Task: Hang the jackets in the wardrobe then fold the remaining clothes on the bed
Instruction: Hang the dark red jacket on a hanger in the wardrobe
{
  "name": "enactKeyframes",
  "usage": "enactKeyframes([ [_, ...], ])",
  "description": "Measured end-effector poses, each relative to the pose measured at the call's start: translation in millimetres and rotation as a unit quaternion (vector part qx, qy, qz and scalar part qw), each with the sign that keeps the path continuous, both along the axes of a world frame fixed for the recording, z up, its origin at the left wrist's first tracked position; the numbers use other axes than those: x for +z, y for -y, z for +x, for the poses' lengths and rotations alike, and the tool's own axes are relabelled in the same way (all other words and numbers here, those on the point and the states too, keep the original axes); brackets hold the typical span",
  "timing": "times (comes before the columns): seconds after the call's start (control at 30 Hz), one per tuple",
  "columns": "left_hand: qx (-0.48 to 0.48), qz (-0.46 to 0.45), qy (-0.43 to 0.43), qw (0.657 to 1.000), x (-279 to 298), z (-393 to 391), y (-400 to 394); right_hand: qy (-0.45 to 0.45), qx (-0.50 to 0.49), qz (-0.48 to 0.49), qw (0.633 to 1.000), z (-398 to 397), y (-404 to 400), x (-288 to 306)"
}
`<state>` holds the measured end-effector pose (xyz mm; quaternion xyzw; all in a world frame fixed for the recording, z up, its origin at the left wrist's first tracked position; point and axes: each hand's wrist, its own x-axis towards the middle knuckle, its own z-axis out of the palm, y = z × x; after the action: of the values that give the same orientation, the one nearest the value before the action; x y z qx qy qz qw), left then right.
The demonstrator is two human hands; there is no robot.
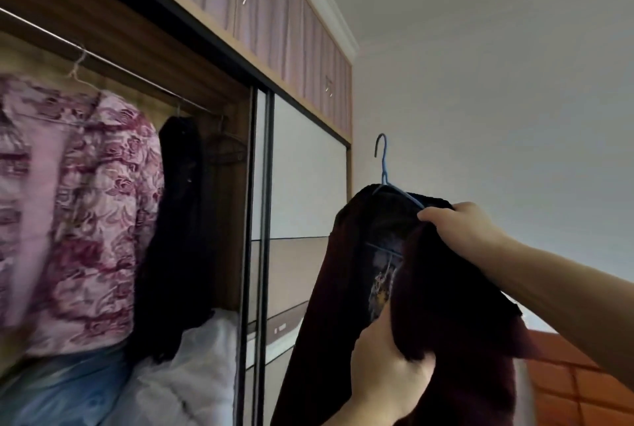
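A dark maroon jacket [442, 305] hangs on a blue hanger [386, 171], held up in front of the white wall, right of the wardrobe [192, 58]. My right hand [463, 230] grips the jacket's shoulder together with the hanger's arm. My left hand [384, 367] grips the jacket's front edge lower down. The hanger's hook points up, clear of the wardrobe's metal rail [113, 65]. On that rail hang a pink floral jacket [82, 206] and a black garment [178, 219].
The wardrobe's sliding door [302, 206] stands between the open section and the held jacket. White [192, 374] and blue bundles [68, 388] fill the wardrobe's bottom. An empty dark hanger [226, 144] hangs at the rail's right end. Orange-brown wood panelling [576, 377] shows at lower right.
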<state>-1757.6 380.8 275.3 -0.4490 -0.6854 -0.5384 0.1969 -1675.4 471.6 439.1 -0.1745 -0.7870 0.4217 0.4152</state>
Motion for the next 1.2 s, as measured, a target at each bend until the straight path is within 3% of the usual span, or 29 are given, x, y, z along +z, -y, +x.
enactKeyframes([
  [0.57,0.246,0.038,-0.103,0.963,42,-159,145,-0.046,0.237,0.038,0.97,-179,121,44],
  [1.0,0.476,-0.012,-0.115,0.872,85,-197,180,-0.073,0.459,0.003,0.885,-281,132,75],
  [1.2,0.48,-0.016,-0.148,0.864,112,-215,212,-0.097,0.52,0.011,0.849,-317,168,102],
])
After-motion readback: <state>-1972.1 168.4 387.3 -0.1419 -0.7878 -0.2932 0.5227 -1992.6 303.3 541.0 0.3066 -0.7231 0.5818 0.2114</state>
